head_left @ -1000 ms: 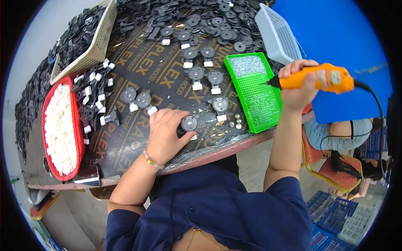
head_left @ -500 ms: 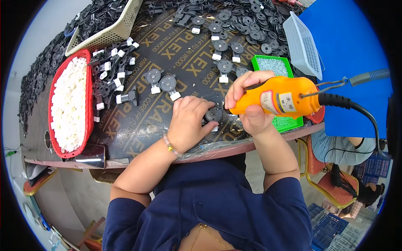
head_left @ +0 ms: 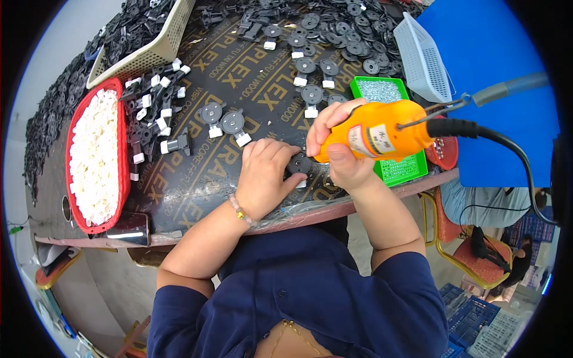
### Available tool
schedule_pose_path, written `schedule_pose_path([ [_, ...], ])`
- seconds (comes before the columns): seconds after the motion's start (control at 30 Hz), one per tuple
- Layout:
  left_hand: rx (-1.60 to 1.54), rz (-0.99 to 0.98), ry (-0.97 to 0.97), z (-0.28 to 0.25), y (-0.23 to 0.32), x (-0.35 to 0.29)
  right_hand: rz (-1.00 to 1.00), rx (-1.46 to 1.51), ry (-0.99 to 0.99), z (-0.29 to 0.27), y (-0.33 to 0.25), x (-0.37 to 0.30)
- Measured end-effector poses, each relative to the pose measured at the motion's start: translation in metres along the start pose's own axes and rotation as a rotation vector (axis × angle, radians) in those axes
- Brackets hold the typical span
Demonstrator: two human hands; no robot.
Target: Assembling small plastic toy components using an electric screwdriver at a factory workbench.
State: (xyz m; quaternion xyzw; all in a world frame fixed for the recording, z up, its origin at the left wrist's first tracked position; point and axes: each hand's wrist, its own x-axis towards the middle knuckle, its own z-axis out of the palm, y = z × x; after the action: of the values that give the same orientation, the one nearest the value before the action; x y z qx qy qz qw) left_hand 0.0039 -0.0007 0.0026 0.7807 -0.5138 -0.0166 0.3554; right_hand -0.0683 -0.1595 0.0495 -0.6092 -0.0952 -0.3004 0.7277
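My right hand (head_left: pixel 351 174) is wrapped round an orange electric screwdriver (head_left: pixel 399 118), whose nose points left and stands close beside a black round plastic part (head_left: pixel 300 163). Its bit is hidden or too small to make out. My left hand (head_left: pixel 262 178) lies on the table, thumb and forefinger pinching that part from its left side. A bit of white shows at the part's lower edge. Beyond my left hand, two similar discs with white ends (head_left: pixel 232 122) lie together. More of them (head_left: pixel 311 94) form a loose column farther back.
At the left stands a red basket (head_left: pixel 123 173) of white pieces, next to loose black-and-white parts (head_left: pixel 176 145) and a beige basket (head_left: pixel 143 55). A green tray (head_left: pixel 418 170) of small metal pieces, a red bowl (head_left: pixel 455 156) and a grey basket (head_left: pixel 425 56) stand right. A cable (head_left: pixel 507 138) trails from the screwdriver.
The whole view has shifted slightly. My right hand has brought the screwdriver a little left, closer to the round part, and its cable end has swung up and left. My left hand keeps its grip.
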Motion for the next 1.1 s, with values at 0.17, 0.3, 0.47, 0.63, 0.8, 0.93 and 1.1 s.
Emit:
schedule_pose_path([
  [0.17,0.008,0.010,-0.010,-0.001,0.002,-0.001,0.006,0.135,0.061,-0.015,0.000,-0.002],
  [0.3,0.035,0.010,0.028,-0.001,0.003,-0.006,-0.184,0.004,0.207,-0.068,-0.022,0.014],
  [0.47,0.039,0.013,0.001,0.003,0.008,-0.001,-0.265,-0.415,0.438,-0.175,-0.052,0.030],
  [0.63,0.055,0.016,0.002,0.007,0.009,0.000,-0.230,-0.629,0.563,-0.219,-0.046,0.025],
  [0.8,0.074,0.039,0.023,0.008,0.007,0.000,-0.234,-0.570,0.568,-0.223,-0.038,0.020],
  [0.93,0.078,0.038,0.017,0.008,0.007,0.001,-0.232,-0.573,0.576,-0.223,-0.038,0.021],
  [1.1,0.072,0.018,0.004,0.007,0.009,0.000,-0.251,-0.542,0.580,-0.221,-0.041,0.018],
])
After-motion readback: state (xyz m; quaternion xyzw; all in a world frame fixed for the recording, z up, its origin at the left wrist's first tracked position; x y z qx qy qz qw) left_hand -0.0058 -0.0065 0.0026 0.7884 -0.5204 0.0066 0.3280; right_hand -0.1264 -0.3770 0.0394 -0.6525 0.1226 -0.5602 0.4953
